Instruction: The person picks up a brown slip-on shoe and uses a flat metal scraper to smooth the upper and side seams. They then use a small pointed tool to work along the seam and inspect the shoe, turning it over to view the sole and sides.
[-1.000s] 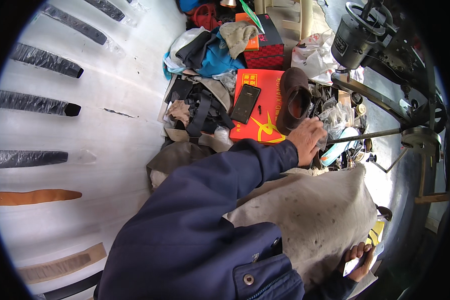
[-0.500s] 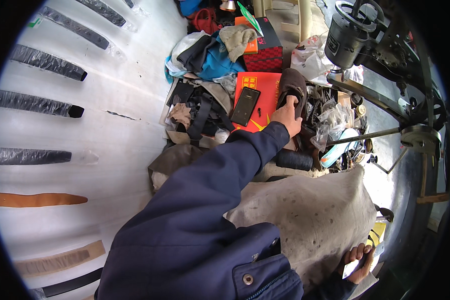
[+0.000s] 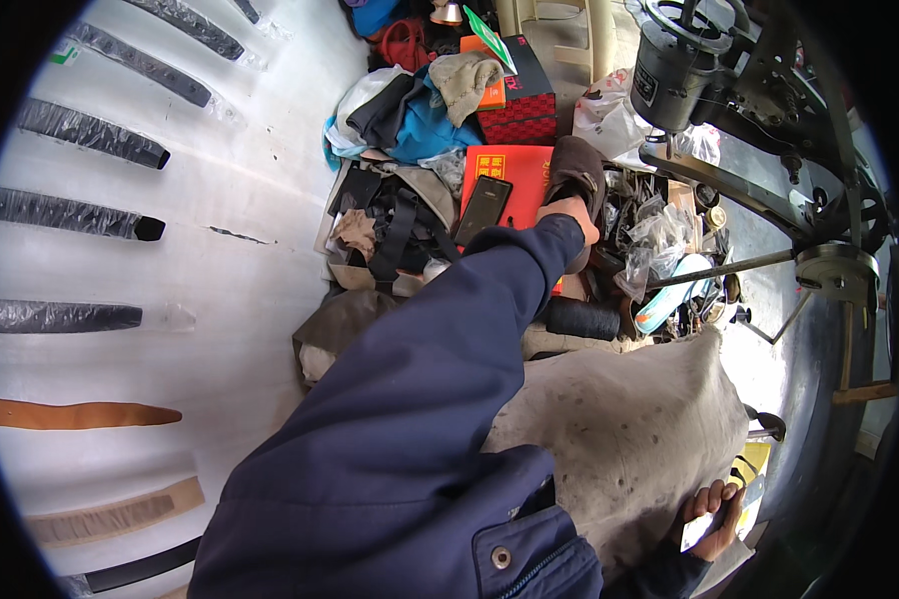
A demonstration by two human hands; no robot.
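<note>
Okay, your left hand (image 3: 573,213) is on the brown shoe (image 3: 581,160), which sits at the right end of the flat red box (image 3: 531,162). Hand touches the shoe near its opening; its fingers are mostly hidden, so can't tell if they're gripping. Your right hand (image 3: 719,519) is low at the right, fingers curled closed around a flat white item (image 3: 696,533) (too small to say what it is). Just beyond that hand: something yellow (image 3: 755,458).

Black smartphone (image 3: 484,210) lies on the red box, left of your left hand. Black thread spool (image 3: 581,319) is on the near side of the box, between your sleeve and the light-blue shoe sole (image 3: 671,296). Clear plastic bags (image 3: 655,240) are piled right of the shoe. Stained grey cloth (image 3: 629,424) spreads between you and the spool.

Dark metal machine (image 3: 677,78) stands upper right. Dark patterned box (image 3: 519,118) is past the red one. Far left, well apart: brown leather strap (image 3: 85,413) on a white surface (image 3: 240,299).
</note>
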